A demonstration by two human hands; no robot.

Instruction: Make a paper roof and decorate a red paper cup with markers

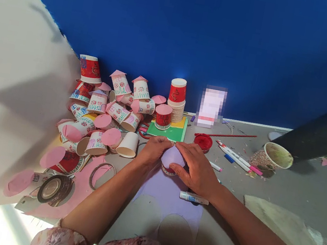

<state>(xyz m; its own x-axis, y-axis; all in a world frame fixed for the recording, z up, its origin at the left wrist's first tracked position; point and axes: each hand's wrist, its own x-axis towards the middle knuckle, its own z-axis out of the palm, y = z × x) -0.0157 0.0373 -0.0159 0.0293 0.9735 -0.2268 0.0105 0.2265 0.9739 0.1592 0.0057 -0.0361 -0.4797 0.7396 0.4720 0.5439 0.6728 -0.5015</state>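
Observation:
A round lilac paper piece (173, 156) covers the upturned base of a red and white paper cup (169, 170) in front of me. My left hand (155, 151) is closed at the far left edge of the lilac paper, fingertips together. From the other side, my right hand (198, 167) grips the paper, its thumb on the near right and its fingers at the back. Beneath them lies a lilac sheet (154, 190) with round cut-outs. A glue stick (193, 198) rests on this sheet, just below my right hand.
Many decorated cups with pink paper tops (116, 114) are heaped at left. Tape rolls (50, 189) lie nearer. Behind my hands, stacked cups (177, 95) stand by a green book (164, 133). Red paint (202, 142), markers (236, 156) and a patterned cup (271, 158) sit at right.

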